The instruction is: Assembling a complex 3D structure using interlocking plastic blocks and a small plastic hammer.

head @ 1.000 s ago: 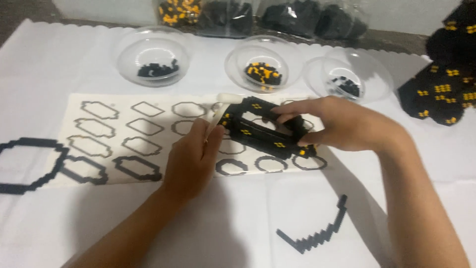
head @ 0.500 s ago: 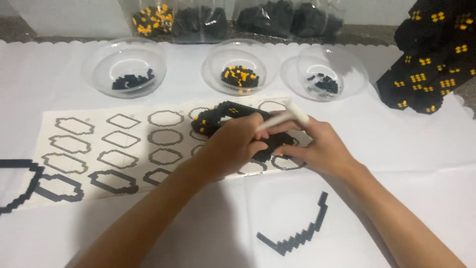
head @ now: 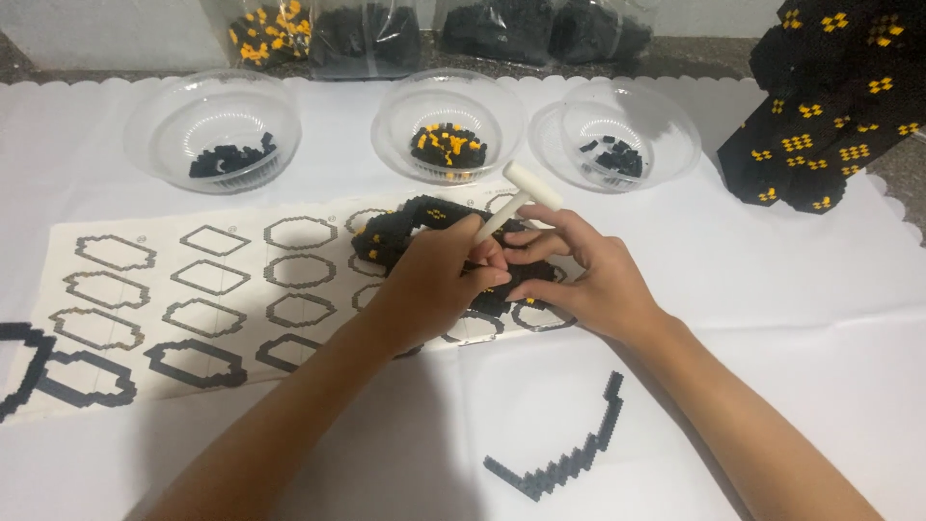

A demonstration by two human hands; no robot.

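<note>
The left hand (head: 434, 285) is clenched around a small white hammer (head: 516, 198), whose head points up and to the far right above the fingers. The right hand (head: 588, 280) is grasping the right side of a black ring-shaped brick assembly with yellow specks (head: 405, 227), which rests on the paper instruction sheet (head: 193, 289) printed with rows of ring outlines, in the middle of the white-covered desk (head: 820, 318). Beyond the sheet stand 3 clear plastic bowls: the left bowl (head: 212, 125) holds black bricks, the middle bowl (head: 449, 116) black and yellow bricks, the right bowl (head: 622, 130) a few black ones. A curved black brick strip (head: 569, 453) lies on the near side, well apart from the hands. A large black-and-yellow brick model (head: 830, 96) stands at the far right.
</note>
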